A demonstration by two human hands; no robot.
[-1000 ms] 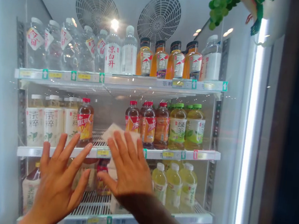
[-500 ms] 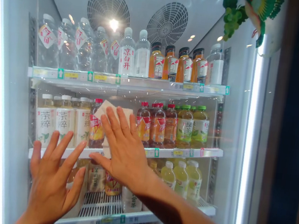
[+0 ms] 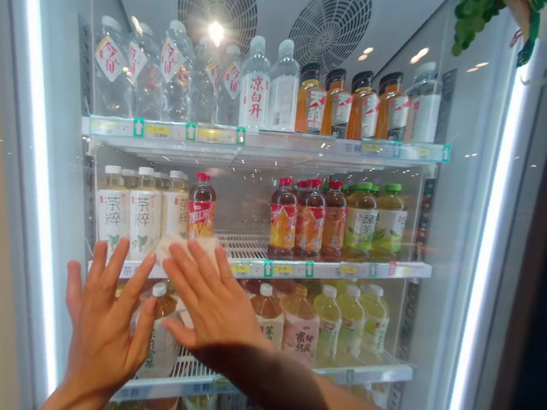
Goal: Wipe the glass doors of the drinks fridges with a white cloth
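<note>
My right hand (image 3: 212, 308) lies flat over a pale cloth (image 3: 208, 243), holding it against the glass front of a drinks cooler (image 3: 262, 137). The cloth shows around my fingertips, and the rest is hidden behind the hand. To its left, my left hand (image 3: 109, 324) is open with fingers spread and nothing in it, its palm toward the glass; whether it touches the pane I cannot tell. Behind the glass, close to the cloth, stands a red-capped tea bottle (image 3: 201, 207). White-capped tea bottles (image 3: 144, 215) stand beyond the left fingertips.
Water bottles (image 3: 254, 88) and amber bottles (image 3: 363, 113) line the top shelf. Red-capped bottles (image 3: 310, 220) and green-capped bottles (image 3: 362, 220) stand at the middle shelf's right. Vertical light strips (image 3: 485, 260) run down both sides. Artificial grapes (image 3: 472, 19) hang at the upper right.
My right hand and the cloth have slid down the glass, uncovering the red-capped bottle and the gap beside it. My left hand stays raised and spread. The view has shifted slightly.
</note>
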